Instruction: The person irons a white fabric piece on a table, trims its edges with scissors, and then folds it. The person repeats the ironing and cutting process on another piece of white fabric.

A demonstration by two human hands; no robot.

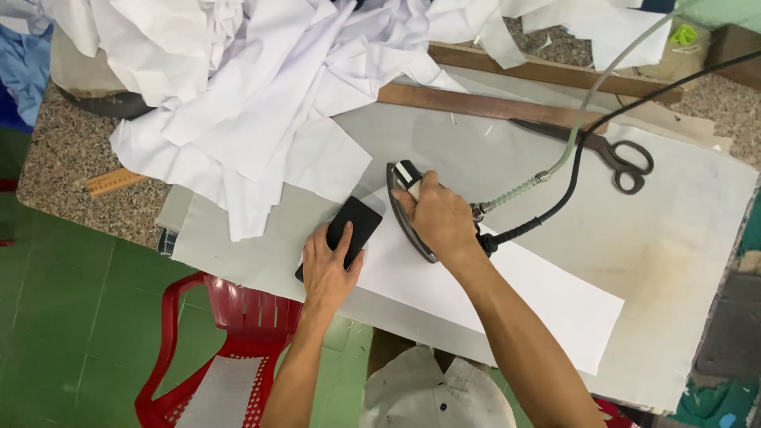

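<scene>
Matt white cloth (507, 289), glossy metal iron (406, 208)

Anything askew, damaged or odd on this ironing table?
The table cover has a brownish stain to the right of the iron. The white fabric heap is crumpled and hangs over the cover's left edge. Nothing else stands out.
</scene>
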